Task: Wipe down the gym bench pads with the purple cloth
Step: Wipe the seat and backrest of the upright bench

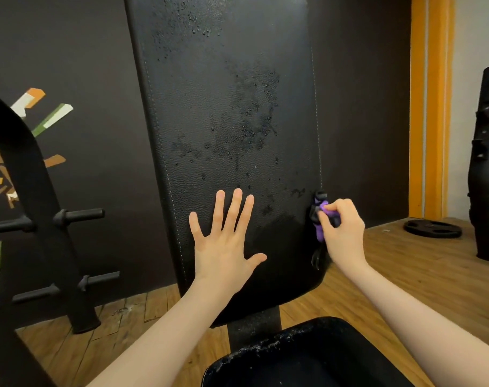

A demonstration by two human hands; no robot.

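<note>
Nearest: black padded seat [307, 356], speckled with droplets. Left hand [223, 241] flat, fingers spread, grip released, pressing the upright black leather back pad [223, 107]. Right hand [342, 227] grip clenched round the bunched purple cloth [321, 219] at the pad's right edge, possibly snagged on a dark fitting there. Risk: droplets higher up get missed.
</note>
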